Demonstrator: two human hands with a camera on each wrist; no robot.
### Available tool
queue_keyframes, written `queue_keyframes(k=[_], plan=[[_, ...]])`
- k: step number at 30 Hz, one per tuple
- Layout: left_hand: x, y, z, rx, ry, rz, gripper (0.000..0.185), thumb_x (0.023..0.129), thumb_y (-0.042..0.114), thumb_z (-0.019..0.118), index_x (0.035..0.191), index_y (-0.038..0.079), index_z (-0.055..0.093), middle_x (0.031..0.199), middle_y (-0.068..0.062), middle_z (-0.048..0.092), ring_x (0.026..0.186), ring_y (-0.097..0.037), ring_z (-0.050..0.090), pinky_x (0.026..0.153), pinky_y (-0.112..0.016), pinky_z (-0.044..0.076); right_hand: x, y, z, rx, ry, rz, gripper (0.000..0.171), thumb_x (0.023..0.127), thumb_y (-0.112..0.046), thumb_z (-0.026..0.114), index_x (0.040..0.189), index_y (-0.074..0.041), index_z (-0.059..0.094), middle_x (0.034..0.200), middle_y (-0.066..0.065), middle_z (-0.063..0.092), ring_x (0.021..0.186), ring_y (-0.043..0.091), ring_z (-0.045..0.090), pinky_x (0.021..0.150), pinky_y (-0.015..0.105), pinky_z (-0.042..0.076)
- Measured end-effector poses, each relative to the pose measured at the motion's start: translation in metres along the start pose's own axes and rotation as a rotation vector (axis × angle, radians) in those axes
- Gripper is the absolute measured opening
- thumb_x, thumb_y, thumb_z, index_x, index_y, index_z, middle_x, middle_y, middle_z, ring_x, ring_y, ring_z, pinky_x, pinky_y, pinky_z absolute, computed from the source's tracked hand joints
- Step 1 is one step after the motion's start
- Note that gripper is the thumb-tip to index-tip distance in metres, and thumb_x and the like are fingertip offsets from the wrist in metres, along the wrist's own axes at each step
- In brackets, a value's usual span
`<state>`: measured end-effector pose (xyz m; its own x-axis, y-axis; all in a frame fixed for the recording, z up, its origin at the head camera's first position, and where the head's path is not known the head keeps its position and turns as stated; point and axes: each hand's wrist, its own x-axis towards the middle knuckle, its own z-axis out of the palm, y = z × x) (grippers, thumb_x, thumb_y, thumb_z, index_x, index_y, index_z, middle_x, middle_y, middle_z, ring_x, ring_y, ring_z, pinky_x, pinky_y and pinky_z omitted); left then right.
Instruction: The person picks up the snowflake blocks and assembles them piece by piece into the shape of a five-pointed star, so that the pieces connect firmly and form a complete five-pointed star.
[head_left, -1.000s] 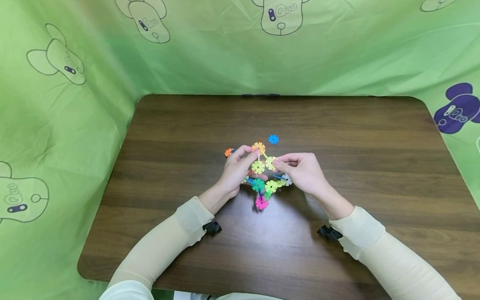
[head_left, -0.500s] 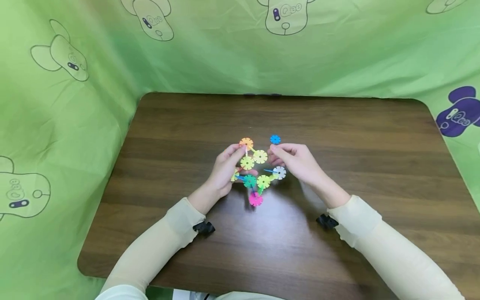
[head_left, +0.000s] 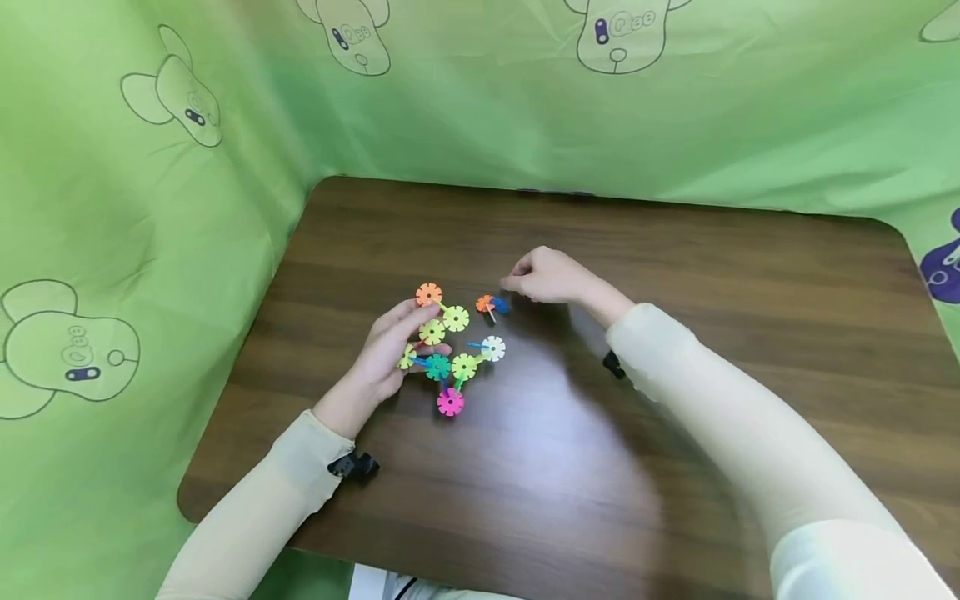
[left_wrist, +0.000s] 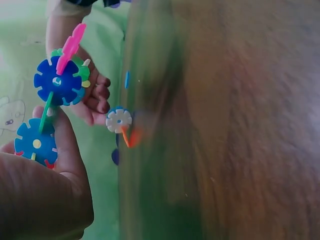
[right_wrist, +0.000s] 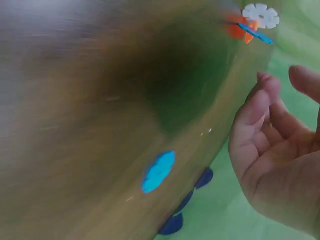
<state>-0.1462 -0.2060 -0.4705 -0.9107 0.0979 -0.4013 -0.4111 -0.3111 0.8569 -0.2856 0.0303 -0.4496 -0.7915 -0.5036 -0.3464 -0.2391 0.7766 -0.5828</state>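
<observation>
My left hand (head_left: 382, 354) pinches a branching chain of slotted snowflake discs (head_left: 437, 367) between thumb and fingers, raised over the table. Its discs are orange, yellow, green, white and pink; in the left wrist view a dark blue disc (left_wrist: 45, 82) shows too. My right hand (head_left: 553, 277) is beside a small joined cluster of orange, blue and white discs (head_left: 484, 303) on the tabletop. Thumb and loosely bent fingers stand apart with nothing between them in the right wrist view. A loose blue disc (right_wrist: 159, 171) lies on the table there; in the head view it is hidden.
The brown wooden table (head_left: 720, 333) has rounded corners. Green printed cloth (head_left: 480, 108) hangs behind it and along the left side. Both wrists wear small black cameras, the left camera (head_left: 354, 467) standing out from the cuff.
My right hand has let go of the chain and moved away to the small cluster. The left hand still holds the chain. The head view has turned right.
</observation>
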Motion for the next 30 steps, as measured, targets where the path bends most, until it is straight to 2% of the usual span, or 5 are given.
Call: queue_keyframes(k=[8,16,20,23,30], plan=[[0.002,-0.002,-0.001,0.046,-0.006,0.009,0.057,0.083,0.016,0.073,0.132,0.013,0.046,0.104,-0.01,0.067,0.071,-0.02,0.069,0.061,-0.032,0.053,0.03,-0.017,0.009,-0.063,-0.172,0.165,0.046,0.08,-0.044,0.069,0.055,-0.017,0.04,0.047,-0.004,0.031,0.039,0.011,0.031,0.039,0.025,0.029],[0.004,-0.001,0.001,0.038,-0.028,0.048,0.054,0.084,0.008,0.07,0.132,0.009,0.045,0.104,-0.011,0.065,0.071,-0.021,0.069,0.062,-0.03,0.054,0.034,-0.013,0.011,0.054,-0.245,0.156,0.028,0.082,-0.028,0.07,0.066,-0.012,0.053,0.052,-0.005,0.032,0.04,0.008,0.027,0.04,0.023,0.027],[0.008,0.0,0.007,0.046,-0.032,0.04,0.051,0.084,0.009,0.071,0.13,0.01,0.048,0.104,-0.011,0.066,0.071,-0.022,0.069,0.062,-0.032,0.054,0.024,0.0,0.003,0.198,-0.267,0.123,0.024,0.088,-0.031,0.066,0.09,-0.008,0.07,0.052,-0.007,0.03,0.041,0.007,0.023,0.041,0.021,0.026],[0.01,0.001,0.013,0.055,-0.04,0.036,0.053,0.084,0.01,0.072,0.131,0.011,0.048,0.105,-0.012,0.065,0.071,-0.022,0.069,0.062,-0.032,0.054,0.01,0.009,-0.004,0.299,-0.225,0.093,0.031,0.092,-0.035,0.062,0.102,-0.007,0.071,0.052,-0.006,0.031,0.043,0.008,0.024,0.042,0.022,0.026],[0.018,0.002,0.029,0.063,-0.051,0.04,0.056,0.083,0.01,0.072,0.132,0.012,0.045,0.11,-0.013,0.065,0.071,-0.021,0.069,0.062,-0.031,0.054,-0.031,0.023,-0.011,0.592,0.028,0.003,0.037,0.095,-0.037,0.059,0.101,0.0,0.062,0.063,0.001,0.046,0.049,0.01,0.033,0.043,0.022,0.024]])
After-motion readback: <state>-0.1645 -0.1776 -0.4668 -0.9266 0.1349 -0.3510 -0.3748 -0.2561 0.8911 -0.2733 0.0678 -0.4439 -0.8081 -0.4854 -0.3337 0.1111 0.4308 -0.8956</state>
